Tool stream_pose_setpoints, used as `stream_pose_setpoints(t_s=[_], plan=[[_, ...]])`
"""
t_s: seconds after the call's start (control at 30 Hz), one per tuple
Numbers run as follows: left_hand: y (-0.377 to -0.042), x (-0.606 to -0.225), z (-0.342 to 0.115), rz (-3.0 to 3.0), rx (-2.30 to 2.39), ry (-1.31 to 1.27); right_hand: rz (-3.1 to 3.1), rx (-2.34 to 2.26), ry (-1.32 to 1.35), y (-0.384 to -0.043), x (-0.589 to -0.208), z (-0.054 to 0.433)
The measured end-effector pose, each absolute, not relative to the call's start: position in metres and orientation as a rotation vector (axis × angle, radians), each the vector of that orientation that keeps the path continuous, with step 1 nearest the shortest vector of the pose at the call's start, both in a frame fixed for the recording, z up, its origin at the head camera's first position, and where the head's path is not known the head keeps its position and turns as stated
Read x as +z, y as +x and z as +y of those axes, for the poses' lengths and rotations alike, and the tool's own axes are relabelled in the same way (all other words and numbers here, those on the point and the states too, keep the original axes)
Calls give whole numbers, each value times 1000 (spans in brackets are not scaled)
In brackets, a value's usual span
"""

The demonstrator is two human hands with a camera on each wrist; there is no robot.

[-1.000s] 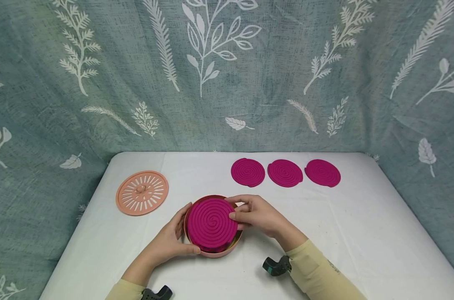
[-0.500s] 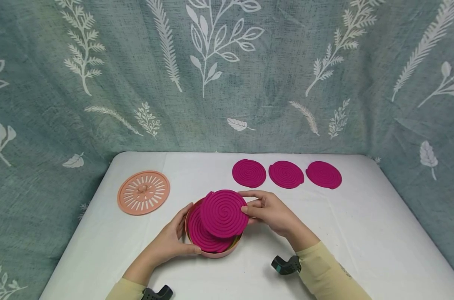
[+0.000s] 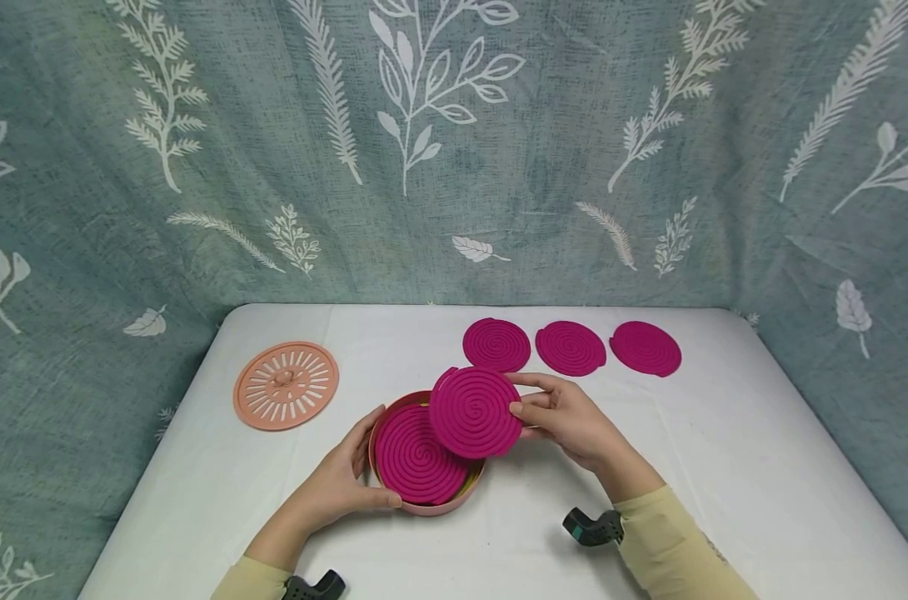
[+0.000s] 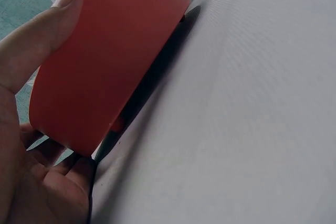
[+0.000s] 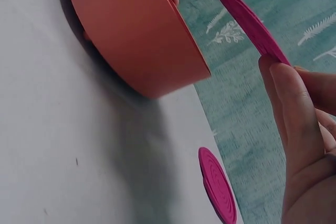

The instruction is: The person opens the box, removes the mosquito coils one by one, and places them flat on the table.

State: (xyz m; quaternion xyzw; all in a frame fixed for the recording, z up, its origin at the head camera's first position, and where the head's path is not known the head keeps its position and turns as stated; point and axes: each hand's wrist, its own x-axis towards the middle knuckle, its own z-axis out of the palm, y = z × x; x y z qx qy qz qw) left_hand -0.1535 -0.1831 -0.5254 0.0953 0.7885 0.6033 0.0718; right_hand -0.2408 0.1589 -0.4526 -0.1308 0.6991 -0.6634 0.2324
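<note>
My right hand [image 3: 570,417] pinches a magenta spiral coaster [image 3: 475,412] by its right edge. In the right wrist view the coaster [image 5: 247,17] is tilted, thumb on one face and fingers on the other, raised above the rim of the round salmon container [image 5: 136,30]. Another magenta coaster [image 3: 416,467] lies inside the container, partly covered by the held one in the head view. My left hand [image 3: 334,483] grips the container's left side, thumb at the front and fingers curving behind; the left wrist view shows the thumb against its outer wall [image 4: 115,51].
A salmon slotted lid [image 3: 285,386] with a small knob lies at the table's left. Along the back sit three magenta coasters in a row: one [image 3: 496,344], a middle one [image 3: 571,347] and a right one [image 3: 645,347]. A patterned curtain [image 3: 439,167] hangs behind the white table [image 3: 686,467].
My right hand has lifted the top coaster out of the container and drawn it to the right and back, baring the coaster beneath. My left hand stays on the container.
</note>
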Motion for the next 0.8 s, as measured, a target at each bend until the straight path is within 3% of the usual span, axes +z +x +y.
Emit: stream_pose_setpoints(t_s=[0.8], plan=[[-152,-523,-183,2366,1823,290,1954,-1994,-236,-247,-468,205]])
